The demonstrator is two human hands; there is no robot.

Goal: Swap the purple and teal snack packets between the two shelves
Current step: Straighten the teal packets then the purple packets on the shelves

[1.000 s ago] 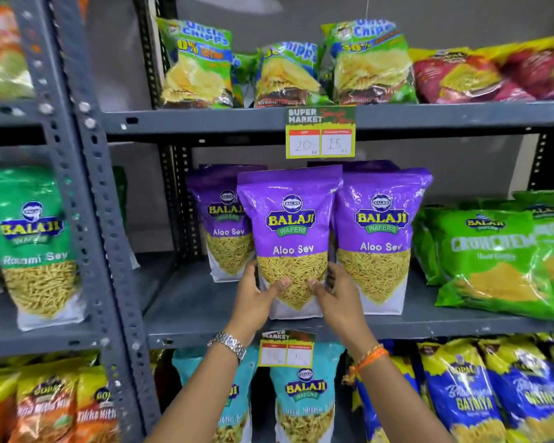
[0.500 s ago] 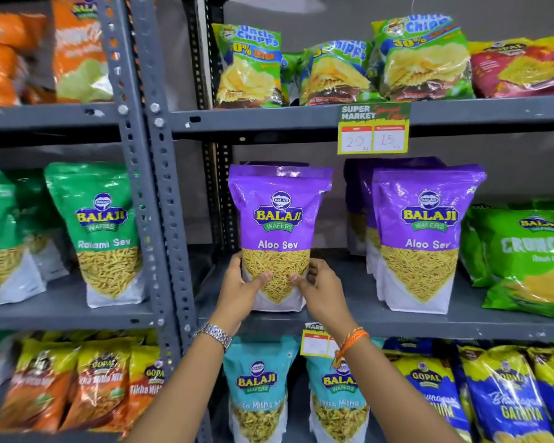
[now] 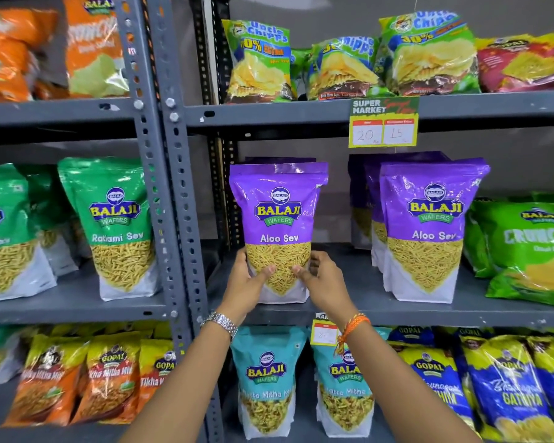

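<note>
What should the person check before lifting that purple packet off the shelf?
1. Left hand on the purple Aloo Sev packet: ok, thumb on its front.
2. Right hand on the packet: ok, gripping the other side.
3. Packet upright: ok.
4. Clear of the other purple packets: ok, a gap shows.
5. Teal packets present on the shelf below: ok.
6. Empty spot among the teal packets: cannot tell, arms cover part.
</note>
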